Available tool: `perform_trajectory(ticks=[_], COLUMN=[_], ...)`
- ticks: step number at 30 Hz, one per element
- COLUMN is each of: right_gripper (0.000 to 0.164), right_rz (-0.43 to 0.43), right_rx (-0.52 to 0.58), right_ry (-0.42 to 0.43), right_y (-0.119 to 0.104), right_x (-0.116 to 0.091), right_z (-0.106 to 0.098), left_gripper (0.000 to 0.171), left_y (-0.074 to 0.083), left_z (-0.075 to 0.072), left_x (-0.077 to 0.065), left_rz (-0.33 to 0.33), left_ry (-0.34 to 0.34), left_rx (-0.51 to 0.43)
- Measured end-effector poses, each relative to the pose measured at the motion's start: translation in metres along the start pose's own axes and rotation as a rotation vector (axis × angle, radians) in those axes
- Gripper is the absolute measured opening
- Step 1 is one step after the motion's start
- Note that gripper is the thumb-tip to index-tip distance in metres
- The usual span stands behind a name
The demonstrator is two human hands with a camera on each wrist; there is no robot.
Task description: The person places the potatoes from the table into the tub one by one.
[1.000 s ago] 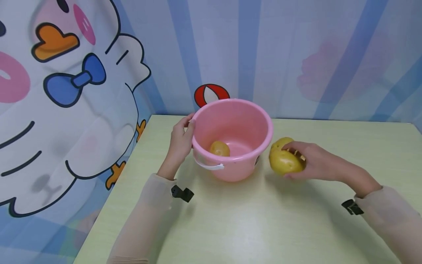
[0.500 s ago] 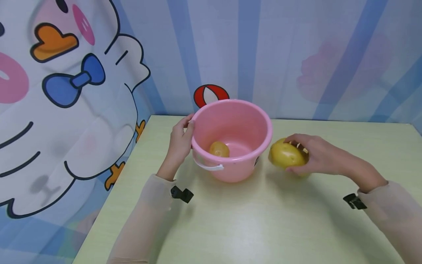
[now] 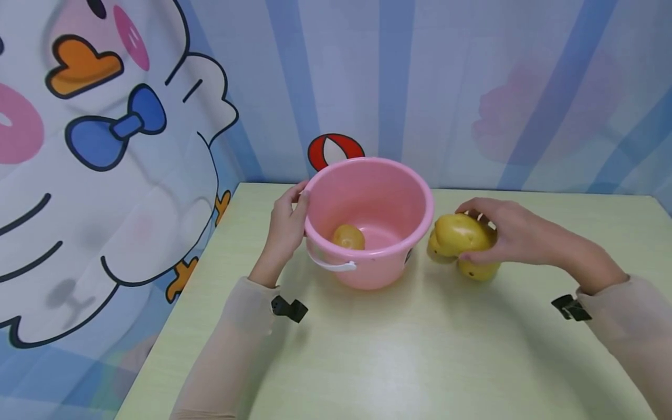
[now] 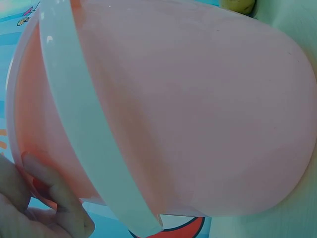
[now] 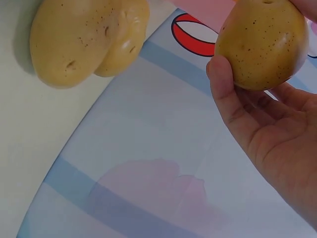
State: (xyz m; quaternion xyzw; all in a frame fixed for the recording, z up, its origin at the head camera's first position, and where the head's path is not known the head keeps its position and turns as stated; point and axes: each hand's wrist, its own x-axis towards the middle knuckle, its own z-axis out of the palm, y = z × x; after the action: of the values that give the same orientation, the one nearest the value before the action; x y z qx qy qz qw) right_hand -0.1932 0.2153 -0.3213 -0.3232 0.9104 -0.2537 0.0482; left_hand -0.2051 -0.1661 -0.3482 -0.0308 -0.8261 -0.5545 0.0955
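Tabletop: pale, glossy | backdrop: blue-striped, cartoon bird | pink bucket

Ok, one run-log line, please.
left hand: grips pink plastic bucket; right hand: holds yellow oval potato; in bucket: one potato; table: two potatoes

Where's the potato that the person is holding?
In the head view, the held potato is in the right hand, just right of the pink bucket, partly hiding two other potatoes.
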Motion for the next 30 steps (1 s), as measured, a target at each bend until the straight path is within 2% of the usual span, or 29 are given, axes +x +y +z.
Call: perform_trajectory(ticks=[4, 11, 18, 30], right_gripper=[0.066, 0.067, 0.065, 0.066], right_rz=[-0.007, 0.047, 0.041, -0.076], right_rx=[-0.015, -0.041, -0.035, -0.095], right_ry=[0.004, 0.026, 0.036, 0.11], right_y=[-0.001, -0.005, -0.009, -0.018], right_x=[0.001, 0.002, 0.004, 0.015], right_z=[-0.008, -0.021, -0.03, -0.044], left_gripper=[0.044, 0.044, 0.044, 0.043], left_y=[0.0, -0.001, 0.0, 0.0], left_z=[-0.001, -0.001, -0.001, -0.001], left_x=[0.0, 0.0, -0.001, 0.0], left_rz=[0.004, 0.001, -0.008, -0.011], left_ry=[0.0, 0.0, 0.004, 0.005], left_rx=[0.0, -0.004, -0.005, -0.002])
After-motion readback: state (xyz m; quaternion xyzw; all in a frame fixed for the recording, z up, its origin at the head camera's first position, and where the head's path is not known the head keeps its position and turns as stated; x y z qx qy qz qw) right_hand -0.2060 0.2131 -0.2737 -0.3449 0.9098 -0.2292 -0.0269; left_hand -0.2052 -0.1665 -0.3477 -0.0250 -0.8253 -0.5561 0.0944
